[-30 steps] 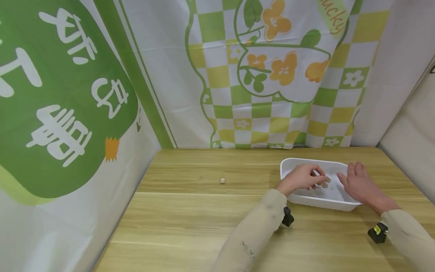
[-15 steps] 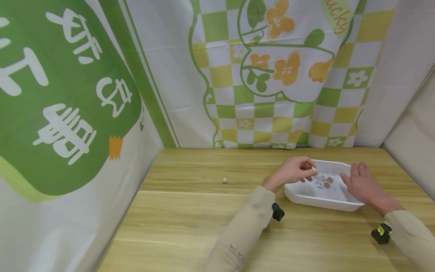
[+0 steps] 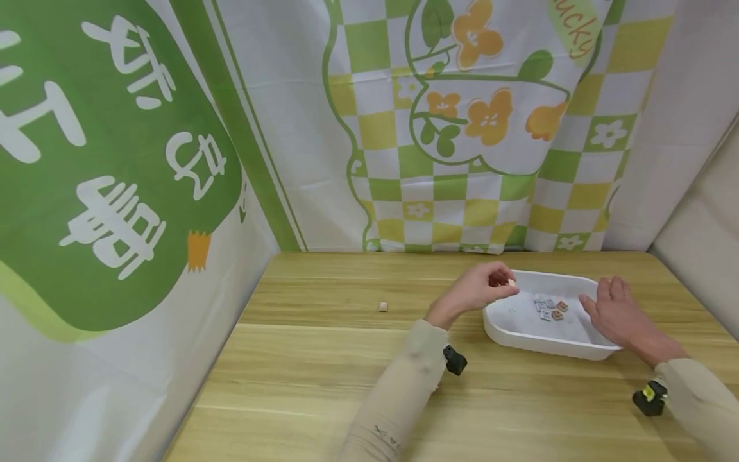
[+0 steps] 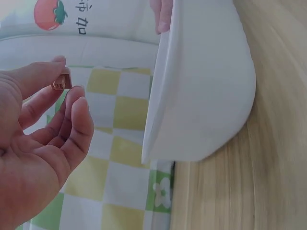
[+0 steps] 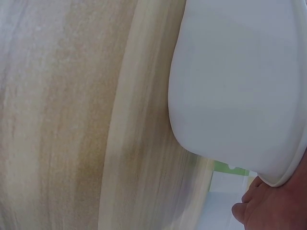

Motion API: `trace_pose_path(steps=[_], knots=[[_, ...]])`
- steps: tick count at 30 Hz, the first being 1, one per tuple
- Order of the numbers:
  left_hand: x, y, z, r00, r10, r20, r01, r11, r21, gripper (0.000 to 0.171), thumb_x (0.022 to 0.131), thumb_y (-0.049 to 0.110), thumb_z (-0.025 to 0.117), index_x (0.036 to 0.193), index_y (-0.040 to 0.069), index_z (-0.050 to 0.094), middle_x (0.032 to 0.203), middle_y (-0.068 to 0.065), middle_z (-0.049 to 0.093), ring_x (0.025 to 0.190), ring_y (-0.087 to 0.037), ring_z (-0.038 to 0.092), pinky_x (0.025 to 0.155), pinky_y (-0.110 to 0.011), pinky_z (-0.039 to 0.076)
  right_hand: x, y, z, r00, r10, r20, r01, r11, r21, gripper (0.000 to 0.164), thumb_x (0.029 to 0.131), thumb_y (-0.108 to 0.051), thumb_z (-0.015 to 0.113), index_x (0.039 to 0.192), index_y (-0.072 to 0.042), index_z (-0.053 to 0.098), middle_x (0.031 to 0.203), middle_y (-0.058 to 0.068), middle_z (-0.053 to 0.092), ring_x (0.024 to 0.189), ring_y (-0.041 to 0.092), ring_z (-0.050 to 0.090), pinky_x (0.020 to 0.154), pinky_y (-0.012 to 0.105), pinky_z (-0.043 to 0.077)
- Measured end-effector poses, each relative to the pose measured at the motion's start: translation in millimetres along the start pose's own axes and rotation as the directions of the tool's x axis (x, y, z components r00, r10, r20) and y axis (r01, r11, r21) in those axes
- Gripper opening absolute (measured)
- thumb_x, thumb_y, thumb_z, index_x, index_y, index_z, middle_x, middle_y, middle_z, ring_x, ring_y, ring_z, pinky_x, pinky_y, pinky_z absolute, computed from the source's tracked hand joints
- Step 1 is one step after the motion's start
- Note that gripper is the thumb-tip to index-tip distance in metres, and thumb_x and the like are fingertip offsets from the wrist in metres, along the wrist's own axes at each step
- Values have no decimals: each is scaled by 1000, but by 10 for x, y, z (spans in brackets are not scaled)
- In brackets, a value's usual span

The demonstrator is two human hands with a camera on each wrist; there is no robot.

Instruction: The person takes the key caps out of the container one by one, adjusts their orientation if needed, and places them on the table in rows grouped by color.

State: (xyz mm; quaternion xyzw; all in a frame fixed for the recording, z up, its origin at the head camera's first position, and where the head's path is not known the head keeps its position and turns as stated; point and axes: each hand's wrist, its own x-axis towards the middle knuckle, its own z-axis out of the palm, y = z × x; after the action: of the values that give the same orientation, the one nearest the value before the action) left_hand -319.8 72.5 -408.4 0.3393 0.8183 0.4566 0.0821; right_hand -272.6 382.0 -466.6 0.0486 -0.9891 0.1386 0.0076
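My left hand (image 3: 478, 286) pinches a small keycap (image 4: 61, 81) between thumb and fingertips, above the left rim of the white tray (image 3: 548, 342). The keycap's hollow brown underside shows in the left wrist view; its top looks pale in the head view. Inside the tray lie several more keycaps, some whitish (image 3: 545, 316) and some orange-brown (image 3: 557, 315). My right hand (image 3: 620, 314) rests on the tray's right rim with its fingers straight. A single pale keycap (image 3: 383, 307) sits on the table, left of my left hand.
The wooden table (image 3: 323, 372) runs back to a hanging cloth with green and yellow checks (image 3: 450, 186). Another printed cloth (image 3: 133, 192) hangs along the left side. A white cloth wall (image 3: 701, 199) borders the right.
My left hand has lifted a keycap out of the tray and moved left to the tray's left rim. The right hand stays on the right rim. The head view has shifted slightly.
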Motion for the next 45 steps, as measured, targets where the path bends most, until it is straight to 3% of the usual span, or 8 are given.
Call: trace_pose_path(steps=[12,24,40,45], knots=[[-195,-93,-250,997,-14,-76,16,1000,19,24,94,27,67,112,11,66,98,2,67,82,-1,57,72,-15,46,-10,-1,-13,1000,-5,1,5,1000,2,82,106,-44,19,138,30,3,142,55,-5,135,66,-2,112,70,6],[-480,-229,-508,985,-14,-169,18,1000,23,19,93,23,68,108,12,67,95,-1,65,81,-7,56,71,-18,47,-24,-20,-66,1000,-3,15,3,1000,-8,82,106,-43,18,139,30,0,142,54,-11,135,66,-7,112,70,4],[-807,-634,-722,980,-159,-121,160,987,-8,17,96,28,63,108,16,66,100,1,67,86,-9,61,72,-24,51,-13,9,4,1000,-11,10,10,1000,8,83,106,-45,18,140,29,1,142,54,-12,134,67,-7,111,71,6],[-900,-759,-817,973,-187,-132,185,982,-25,15,95,29,64,106,18,67,99,1,68,90,-18,65,74,-28,53,-8,23,24,1000,-6,10,6,1000,11,83,106,-45,18,140,28,0,143,53,-12,135,67,-7,111,71,6]])
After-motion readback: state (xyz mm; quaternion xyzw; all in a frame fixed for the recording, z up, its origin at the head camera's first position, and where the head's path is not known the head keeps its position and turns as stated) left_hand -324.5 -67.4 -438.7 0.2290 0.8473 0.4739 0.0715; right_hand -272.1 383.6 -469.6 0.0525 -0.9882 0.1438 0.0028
